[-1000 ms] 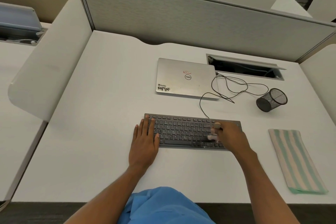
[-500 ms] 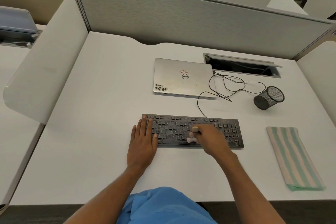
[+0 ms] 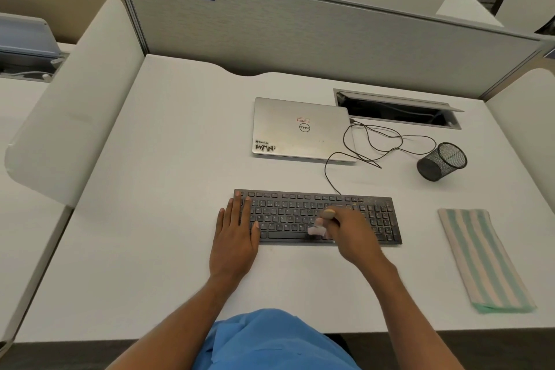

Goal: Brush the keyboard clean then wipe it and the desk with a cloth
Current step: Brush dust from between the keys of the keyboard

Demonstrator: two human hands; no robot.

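**Condition.** The keyboard [image 3: 288, 215] lies flat on the desk [image 3: 150, 189] and is the reference for all positions below. The left hand [image 3: 237, 237] lies flat with straight fingers. The fingertips rest on the keyboard's left end and the palm rests on the desk in front of it. The right hand [image 3: 351, 234] is curled round a small brush [image 3: 317, 228]. The bristles are down on the lower key rows, right of centre, and are blurred. The folded striped cloth [image 3: 483, 258] lies to the right of the keyboard, well apart and untouched.

**Hazards (judged, not observed).**

1. Keyboard shift. The flat left hand is the only restraint. If it lifts during a firm stroke, the keyboard is likely to slide.
2. Debris transfer. Strokes toward the front edge are likely to push grit onto the desk in front of the keyboard. Specks show near the upper right corner, so the brushing looks unfinished.
3. Cable snag. The cable [image 3: 329, 173] leaves the keyboard's rear edge and loops toward the closed laptop [image 3: 300, 129] behind it. A long rearward stroke could catch the cable.
4. Rolling cup. The mesh cup [image 3: 441, 161] lies on its side behind and to the right of the keyboard. A tug on the cable loops near it could set it rolling.
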